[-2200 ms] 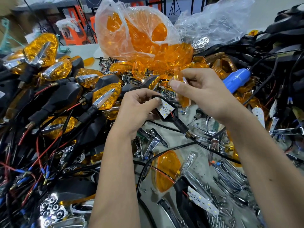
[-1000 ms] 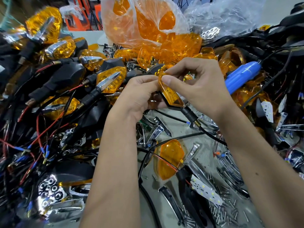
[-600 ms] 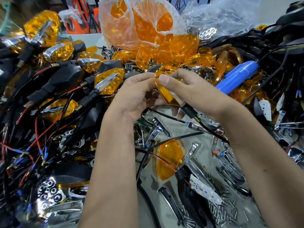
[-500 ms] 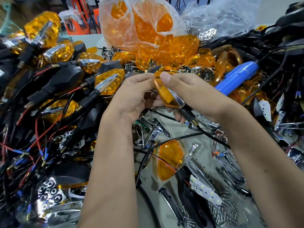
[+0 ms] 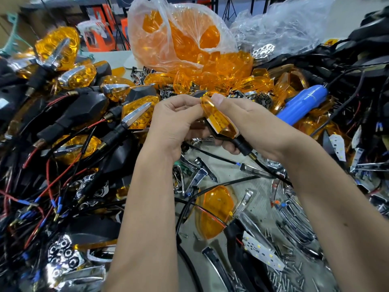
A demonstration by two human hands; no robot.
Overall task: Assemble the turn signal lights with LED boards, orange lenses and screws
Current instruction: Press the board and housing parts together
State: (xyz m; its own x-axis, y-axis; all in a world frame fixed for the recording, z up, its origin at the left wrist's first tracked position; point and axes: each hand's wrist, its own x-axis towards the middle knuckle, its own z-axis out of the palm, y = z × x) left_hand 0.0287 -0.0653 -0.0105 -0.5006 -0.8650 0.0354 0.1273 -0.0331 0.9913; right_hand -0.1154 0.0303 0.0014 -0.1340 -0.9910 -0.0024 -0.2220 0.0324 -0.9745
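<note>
Both hands meet over the middle of the cluttered table [image 5: 261,209], working on one turn signal light [image 5: 223,125]. The left hand [image 5: 174,125] curls its fingers around the far end of the light, thumb and forefinger pinching the tip of the orange lens [image 5: 216,116]. The right hand [image 5: 252,127] grips the same piece from the other side: its thumb [image 5: 219,100] presses on the top edge of the lens, while the other fingers wrap underneath, close to the black stem [image 5: 242,144] that sticks out below the palm. A black wire [image 5: 271,171] runs from that stem down towards the right forearm.

Through the lens a white board shows faintly, though whether it is seated cannot be told.

Just beyond the fingertips lies a heap of loose orange lenses [image 5: 227,79], spilling from a clear plastic bag [image 5: 179,39]. To the right of the right hand's knuckles rests a blue electric screwdriver [image 5: 303,104]. Left of the left hand's knuckles, finished lights [image 5: 139,114] with black bodies and chrome strips are piled among red and black wires. Below the wrists, between the forearms, sits another orange lens [image 5: 214,211], with a white LED board [image 5: 261,253] and scattered screws [image 5: 292,277] nearer the right elbow.
</note>
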